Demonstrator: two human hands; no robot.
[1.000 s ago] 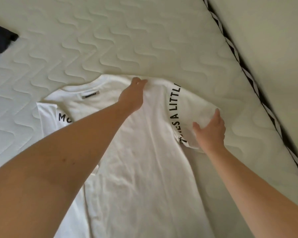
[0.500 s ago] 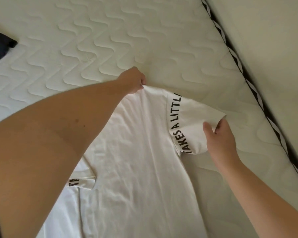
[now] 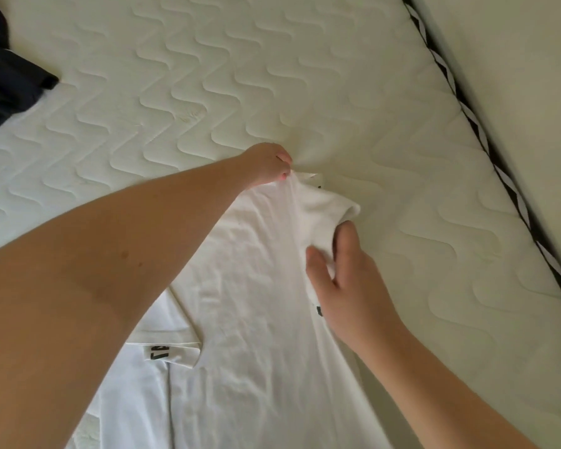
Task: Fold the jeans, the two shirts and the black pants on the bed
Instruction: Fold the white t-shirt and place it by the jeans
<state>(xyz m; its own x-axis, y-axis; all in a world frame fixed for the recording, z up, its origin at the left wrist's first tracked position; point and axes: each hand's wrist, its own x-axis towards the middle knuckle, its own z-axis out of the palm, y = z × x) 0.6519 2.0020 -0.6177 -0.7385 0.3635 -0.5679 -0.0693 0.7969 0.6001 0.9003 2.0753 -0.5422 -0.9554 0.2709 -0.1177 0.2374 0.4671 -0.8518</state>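
Two hands work the white shirt [image 3: 256, 286] at frame centre: left hand [image 3: 268, 163] pinches its top edge, right hand [image 3: 344, 280] holds the sleeve [image 3: 327, 205]. Best keep the top taut while tucking the sleeve flat inward.

A bare white quilted mattress [image 3: 272, 76] fills most of the view. Its black-and-white striped edge band [image 3: 486, 147] runs from twelve toward four o'clock.

Bare quilted mattress [image 3: 272, 76] lies open beyond and to the right of the white shirt [image 3: 256, 286]. A dark garment [image 3: 4, 76] fills the far left corner; a wall [image 3: 515, 76] bounds the right edge.
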